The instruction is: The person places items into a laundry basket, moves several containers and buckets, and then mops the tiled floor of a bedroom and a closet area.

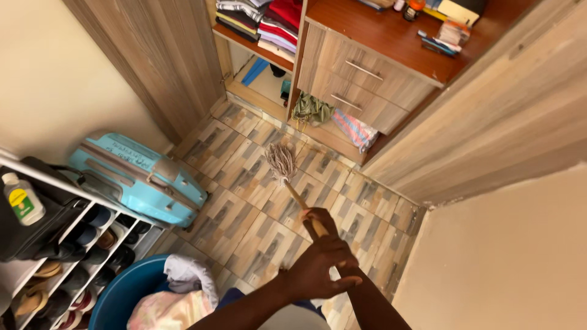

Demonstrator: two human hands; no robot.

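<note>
Left hand (321, 266) wrapped round the smooth wooden mop handle (298, 198); right hand (318, 219) clasps it just beyond. Past the hands, stringy mop head (281, 160) rests on patterned floor tiles (244, 226). Left of mop head: hard-shell blue suitcase (143, 178).

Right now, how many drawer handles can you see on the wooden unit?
2. The upper handle is on the top drawer, just under the desktop; the lower handle is on the drawer beneath it. More may be hidden beyond the wall at right.
</note>
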